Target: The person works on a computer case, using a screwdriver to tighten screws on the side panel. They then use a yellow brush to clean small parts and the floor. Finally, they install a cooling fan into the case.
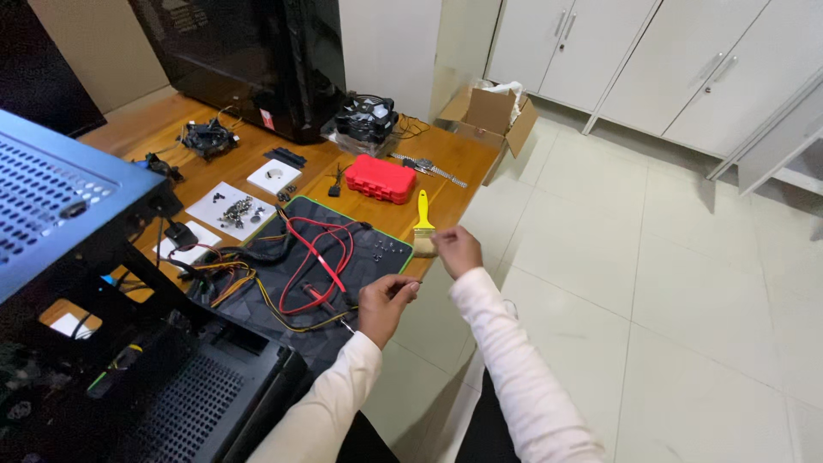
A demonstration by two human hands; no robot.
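Left hand sits curled at the near edge of the dark work mat, fingers pinched in as if on something tiny; cannot tell what, if anything, is held. Just beside it on the mat: a red-handled probe and looped red leads, with yellow and black cables trailing off leftward.

Far left, a blue perforated case panel fills the corner, black open chassis below it. On the wooden table behind: white sheet with a scatter of screws, small white box, black cooler bracket. Big black tower case stands at the back. Fan cooler to its right. Red plastic case, lid shut, contents hidden.

Right hand is loosely closed, fingertips on or just at the bristles of the yellow-handled brush, which lies at the mat's right corner, handle pointing away, close to the table's right edge. Grip not certain from this angle.

Cardboard box stands open at the table's far right corner, flaps up, white crumpled stuff inside. Past the edge, wide tiled floor; white cabinets line the far wall.
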